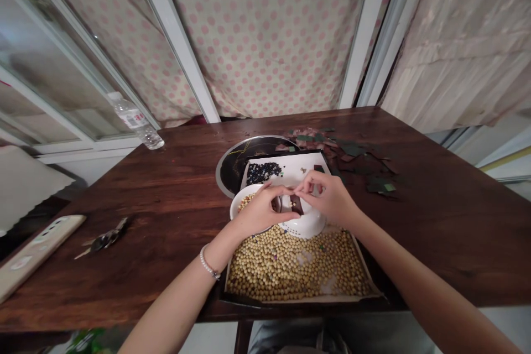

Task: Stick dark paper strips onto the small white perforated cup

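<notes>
A flat tray [365, 287] full of pale yellow beans [290, 265] lies at the near edge of the dark wooden table. Two white bowls sit on its far end, one with beans [239, 206] and one colander-like [307, 225]. My left hand [261, 211] and my right hand [329, 196] meet above the bowls, fingers pinched together on a small dark piece [296, 204]. Beyond them a white sheet [290, 168] carries a heap of small dark beads [263, 172].
A round metal plate [232, 160] lies under the white sheet. Scraps of green and reddish paper [357, 157] are scattered at the back right. A plastic water bottle [136, 120] lies on the far left corner. Keys [105, 239] and a long flat case [35, 251] lie at left.
</notes>
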{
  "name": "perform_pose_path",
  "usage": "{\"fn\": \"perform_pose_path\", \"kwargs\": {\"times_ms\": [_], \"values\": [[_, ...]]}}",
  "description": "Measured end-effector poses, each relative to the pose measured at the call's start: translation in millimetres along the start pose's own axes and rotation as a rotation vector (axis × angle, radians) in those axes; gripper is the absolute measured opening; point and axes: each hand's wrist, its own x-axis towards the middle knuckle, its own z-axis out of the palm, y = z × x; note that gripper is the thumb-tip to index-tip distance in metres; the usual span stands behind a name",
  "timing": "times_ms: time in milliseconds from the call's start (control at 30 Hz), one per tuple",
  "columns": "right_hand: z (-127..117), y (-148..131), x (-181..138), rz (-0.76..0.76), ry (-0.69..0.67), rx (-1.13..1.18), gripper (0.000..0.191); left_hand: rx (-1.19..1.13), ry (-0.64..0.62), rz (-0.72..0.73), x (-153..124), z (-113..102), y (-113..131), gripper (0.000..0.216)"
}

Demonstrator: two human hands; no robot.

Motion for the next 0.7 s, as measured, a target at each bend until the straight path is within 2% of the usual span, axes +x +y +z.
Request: {"fn": "perform_pose_path", "kwargs": {"times_ms": [100,233,467,700], "values": [[-9,4,-1,0.024,-0.055,-0.010,0.012,-0.015,-0.013,-0.007,0,-1,2,0.031],[-2,1,-2,0.010,-0.164,-0.013,0.010,-0.005,-0.010,-0.012,-1,0,1,0.028],[-5,-2,-3,0.009,-0.158,-0.072,0.013,-0.012,-0.019,-0.011,-1,1,0,0.033],[-12,1,-4,-0.041,-0.229,-0.154,0.010,-0.005,-0.018,-0.026,-1,1,3,0.033]]}}
